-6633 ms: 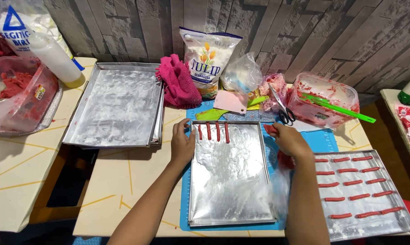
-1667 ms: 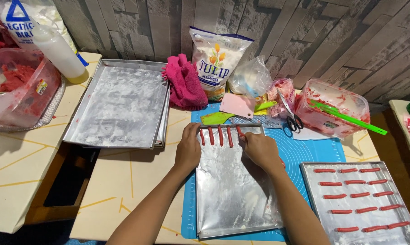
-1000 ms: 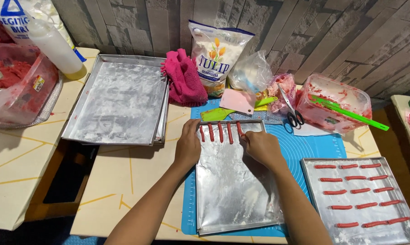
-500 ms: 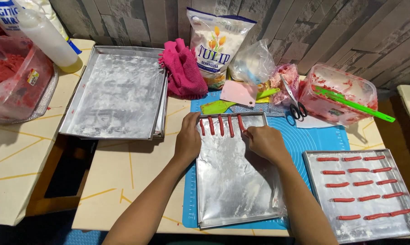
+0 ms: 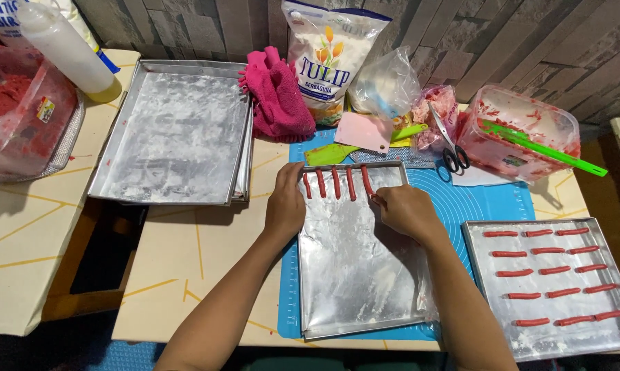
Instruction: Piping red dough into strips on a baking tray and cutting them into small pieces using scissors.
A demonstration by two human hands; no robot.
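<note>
A floured metal baking tray (image 5: 358, 275) lies on a blue mat (image 5: 488, 203) in front of me. Several short red dough sticks (image 5: 335, 183) stand side by side along its far edge. My left hand (image 5: 286, 203) rests flat on the tray's left far corner, beside the leftmost stick. My right hand (image 5: 406, 209) lies on the tray just right of the last stick, fingertips touching it; whether it pinches anything I cannot tell.
A second tray (image 5: 554, 285) with rows of red sticks sits at the right. Stacked floured trays (image 5: 176, 130), a pink cloth (image 5: 279, 93), a flour bag (image 5: 327, 55), scissors (image 5: 451, 148), a pink scraper (image 5: 365, 132), a container with a green spatula (image 5: 523, 134), a white squeeze bottle (image 5: 66, 45).
Since the earliest frame more red sticks have joined the row, and my right hand has come in from the tray's right side to the row's right end. The view shifted slightly.
</note>
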